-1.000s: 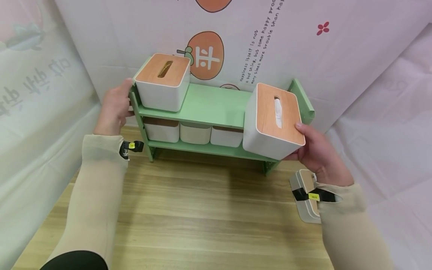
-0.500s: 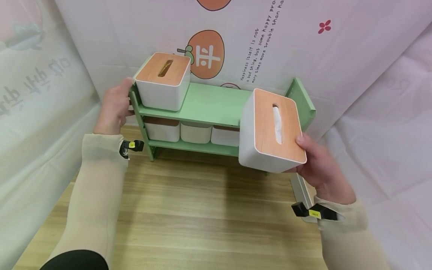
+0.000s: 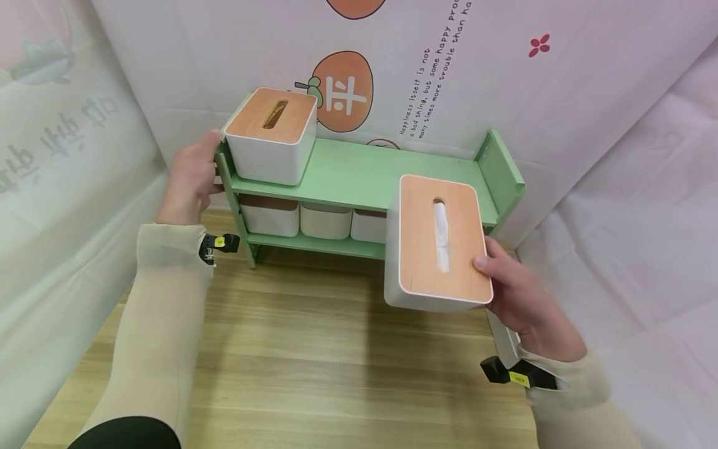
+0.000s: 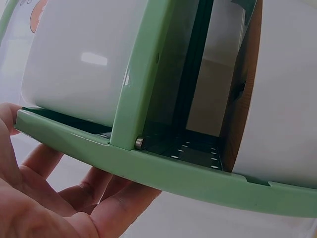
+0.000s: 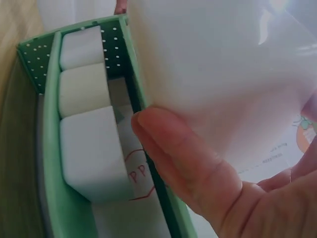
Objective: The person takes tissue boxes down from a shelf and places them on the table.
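Observation:
My right hand (image 3: 527, 299) holds a white tissue box (image 3: 440, 240) with a wood-look lid, thumb on the lid's edge and fingers underneath. White tissue shows in its slot. The box is tilted in front of the right half of a green two-tier shelf (image 3: 364, 171). In the right wrist view its white body (image 5: 218, 59) fills the upper right above my fingers. My left hand (image 3: 191, 174) grips the shelf's left end panel, thumb at the top edge; in the left wrist view the fingers (image 4: 84, 191) lie along its green edge (image 4: 198, 183).
A second wood-lidded tissue box (image 3: 272, 140) stands at the upper tier's left end. On the lower tier sit a white box (image 3: 272, 218), a cream bin (image 3: 325, 221) and another white box (image 3: 368, 227). A pale box (image 3: 505, 337) on the wood floor (image 3: 314, 362) is mostly behind my right wrist.
My right hand has brought the tissue box down and toward me, away from the shelf's right end, straightening its turn slightly. The left hand has stayed on the shelf.

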A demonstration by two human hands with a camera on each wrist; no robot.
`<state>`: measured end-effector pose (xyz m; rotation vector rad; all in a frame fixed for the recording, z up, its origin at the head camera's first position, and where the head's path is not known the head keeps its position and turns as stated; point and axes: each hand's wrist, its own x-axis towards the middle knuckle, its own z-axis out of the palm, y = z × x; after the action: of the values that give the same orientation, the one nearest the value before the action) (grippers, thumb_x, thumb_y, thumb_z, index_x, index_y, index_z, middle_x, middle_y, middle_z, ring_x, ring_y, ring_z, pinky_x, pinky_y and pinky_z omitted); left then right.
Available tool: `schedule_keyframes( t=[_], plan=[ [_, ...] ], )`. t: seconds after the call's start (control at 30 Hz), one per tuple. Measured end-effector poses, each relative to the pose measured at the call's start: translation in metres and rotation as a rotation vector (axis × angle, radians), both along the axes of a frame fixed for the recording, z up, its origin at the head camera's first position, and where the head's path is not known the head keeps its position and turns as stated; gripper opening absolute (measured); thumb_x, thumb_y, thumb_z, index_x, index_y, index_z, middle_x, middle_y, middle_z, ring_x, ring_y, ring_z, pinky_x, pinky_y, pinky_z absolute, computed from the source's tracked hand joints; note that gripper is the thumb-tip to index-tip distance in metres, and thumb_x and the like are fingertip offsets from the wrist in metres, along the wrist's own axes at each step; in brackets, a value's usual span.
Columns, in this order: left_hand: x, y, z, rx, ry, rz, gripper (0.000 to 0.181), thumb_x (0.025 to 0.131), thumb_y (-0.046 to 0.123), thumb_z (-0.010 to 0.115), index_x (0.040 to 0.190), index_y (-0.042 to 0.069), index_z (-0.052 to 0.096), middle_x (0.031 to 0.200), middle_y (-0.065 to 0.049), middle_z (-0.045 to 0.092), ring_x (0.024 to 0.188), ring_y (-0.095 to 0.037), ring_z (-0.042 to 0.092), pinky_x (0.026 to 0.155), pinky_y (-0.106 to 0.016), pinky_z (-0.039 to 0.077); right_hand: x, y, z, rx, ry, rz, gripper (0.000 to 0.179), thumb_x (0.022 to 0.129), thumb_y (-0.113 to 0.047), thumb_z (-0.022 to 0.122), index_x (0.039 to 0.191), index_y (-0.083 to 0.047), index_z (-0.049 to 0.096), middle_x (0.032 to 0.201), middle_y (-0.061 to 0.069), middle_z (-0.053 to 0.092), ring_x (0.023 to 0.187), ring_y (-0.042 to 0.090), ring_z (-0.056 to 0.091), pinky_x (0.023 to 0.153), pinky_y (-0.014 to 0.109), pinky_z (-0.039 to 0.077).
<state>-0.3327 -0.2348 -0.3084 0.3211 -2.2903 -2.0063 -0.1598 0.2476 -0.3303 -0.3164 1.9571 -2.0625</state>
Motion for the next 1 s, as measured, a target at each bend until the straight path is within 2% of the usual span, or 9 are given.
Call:
schedule_keyframes(
  t=[0.1,0.23,0.5,0.67,1.0],
  plan=[
    [0.001,0.0,0.0,-0.003,-0.004,-0.002,0.076,0.093,0.07,0.046,0.142,0.013,0.055,0.145,-0.01,0.044,0.122,-0.032,0.052,0.099,-0.049,0.047,0.004,-0.004,-0.006,0.021,-0.027,0.013,0.064,0.101,-0.018,0.043,0.153,-0.006,0.007,0.103,0.015,0.067,0.084,0.024,0.071,0.068,0.036,0.058],
    [0.001,0.0,0.0,0.013,-0.006,-0.004,0.076,0.093,0.07,0.047,0.142,0.013,0.055,0.144,-0.01,0.044,0.122,-0.032,0.052,0.099,-0.049,0.047,0.008,-0.009,-0.016,0.051,-0.064,0.014,0.07,0.099,-0.015,0.048,0.153,-0.003,0.005,0.102,0.019,0.067,0.083,0.028,0.072,0.069,0.04,0.059],
    [0.001,0.0,0.0,0.019,-0.012,-0.001,0.075,0.093,0.07,0.048,0.141,0.013,0.056,0.143,-0.009,0.045,0.121,-0.032,0.052,0.1,-0.049,0.046,0.01,-0.012,-0.036,0.146,-0.124,0.013,0.074,0.097,-0.017,0.053,0.155,-0.008,0.008,0.1,0.025,0.065,0.081,0.033,0.071,0.067,0.047,0.059],
    [0.001,0.001,0.0,0.024,-0.002,-0.002,0.072,0.095,0.067,0.047,0.141,0.012,0.055,0.144,-0.009,0.044,0.123,-0.031,0.05,0.101,-0.05,0.045,0.011,-0.013,-0.048,0.186,-0.172,0.014,0.077,0.096,-0.021,0.057,0.155,-0.01,0.008,0.098,0.026,0.067,0.082,0.033,0.071,0.066,0.048,0.059],
    [0.002,0.002,0.001,0.038,0.002,0.002,0.072,0.094,0.066,0.049,0.139,0.01,0.057,0.142,-0.01,0.045,0.124,-0.03,0.049,0.101,-0.05,0.045,0.012,-0.014,-0.074,0.301,-0.257,-0.044,0.085,0.094,-0.027,0.064,0.157,-0.014,0.009,0.095,0.023,0.069,0.078,0.033,0.07,0.063,0.046,0.058]
  ],
)
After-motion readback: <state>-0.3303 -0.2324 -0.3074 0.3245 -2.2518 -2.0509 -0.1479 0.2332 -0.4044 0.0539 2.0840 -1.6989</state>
